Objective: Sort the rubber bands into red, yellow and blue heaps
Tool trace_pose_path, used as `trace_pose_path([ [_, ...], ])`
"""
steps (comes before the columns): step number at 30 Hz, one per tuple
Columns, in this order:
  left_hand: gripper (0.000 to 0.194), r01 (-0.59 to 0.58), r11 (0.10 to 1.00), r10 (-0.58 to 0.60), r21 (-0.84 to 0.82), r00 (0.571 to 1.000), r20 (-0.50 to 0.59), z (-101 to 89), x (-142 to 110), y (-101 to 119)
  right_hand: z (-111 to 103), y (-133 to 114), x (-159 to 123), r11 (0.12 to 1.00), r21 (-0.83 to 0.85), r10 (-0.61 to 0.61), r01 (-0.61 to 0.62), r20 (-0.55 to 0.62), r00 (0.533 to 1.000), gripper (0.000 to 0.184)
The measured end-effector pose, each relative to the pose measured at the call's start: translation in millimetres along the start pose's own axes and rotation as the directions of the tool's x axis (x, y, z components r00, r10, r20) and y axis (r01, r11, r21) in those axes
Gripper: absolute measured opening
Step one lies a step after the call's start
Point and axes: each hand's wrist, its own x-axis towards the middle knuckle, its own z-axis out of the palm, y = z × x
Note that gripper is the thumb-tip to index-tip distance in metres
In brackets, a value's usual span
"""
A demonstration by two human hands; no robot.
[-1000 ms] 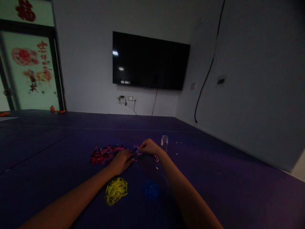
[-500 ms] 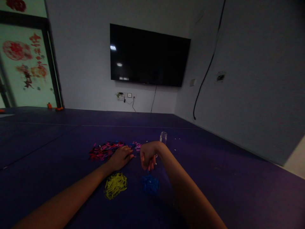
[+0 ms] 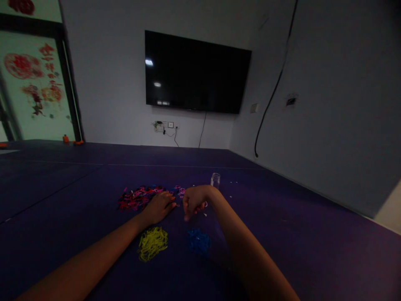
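My left hand (image 3: 160, 207) rests on the purple tabletop with its fingers stretched out, touching the right side of a mixed pile of small red, pink and dark rubber bands (image 3: 134, 200); nothing shows in its grasp. My right hand (image 3: 194, 200) is bent down at the wrist above the table. Its index finger points downward apart from the other, curled fingers, and no band is visible in them. Just in front of that hand, nearer me, lies a heap of blue rubber bands (image 3: 199, 241). A heap of yellow rubber bands (image 3: 153, 243) sits beside my left forearm.
A small clear glass jar (image 3: 215, 179) stands behind my right wrist. Loose pink bands (image 3: 180, 191) lie between the hands, and several tiny white bits (image 3: 231, 196) are scattered to the right. A television (image 3: 197, 73) hangs on the wall beyond the table.
My right hand has risen slightly away from the blue heap, and its fingers have drawn up with the index now separate. My left hand has stayed in place.
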Motion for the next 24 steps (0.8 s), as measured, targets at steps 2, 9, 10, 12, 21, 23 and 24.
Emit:
trace_pose_path([
  [2, 0.034, 0.012, 1.0, -0.012, 0.027, 1.0, -0.006, 1.4, 0, 0, -1, 1, 1, 1.0, 0.02, -0.016, 0.018, -0.123, 0.992, 0.029],
  [9, 0.029, 0.156, 0.98, -0.149, 0.123, 0.987, -0.068, -7.5, 2, 10, -4, 13, 21, 0.987, -0.16, -0.132, 0.031, -0.675, 0.726, 0.022],
  [10, 0.028, 0.206, 0.968, -0.197, 0.145, 0.977, -0.079, -10.4, 2, 11, -3, 15, 25, 0.979, -0.205, -0.165, 0.021, -0.719, 0.676, 0.023],
  [12, 0.028, 0.306, 0.935, -0.288, 0.178, 0.95, -0.121, -15.0, 3, 11, 0, 19, 32, 0.967, -0.252, -0.187, -0.02, -0.764, 0.617, 0.027],
  [21, 0.043, 0.53, 0.832, -0.486, 0.164, 0.838, -0.247, -7.3, 0, -10, 24, 41, 59, 0.888, -0.444, -0.276, -0.12, -0.724, 0.633, 0.035],
  [23, 0.043, 0.535, 0.83, -0.481, 0.157, 0.83, -0.284, -11.9, 2, -17, 26, 45, 61, 0.874, -0.479, -0.322, -0.084, -0.7, 0.638, 0.038],
  [24, 0.042, 0.542, 0.826, -0.48, 0.158, 0.821, -0.307, -16.2, 3, -21, 27, 46, 62, 0.871, -0.486, -0.335, -0.071, -0.695, 0.636, 0.039],
])
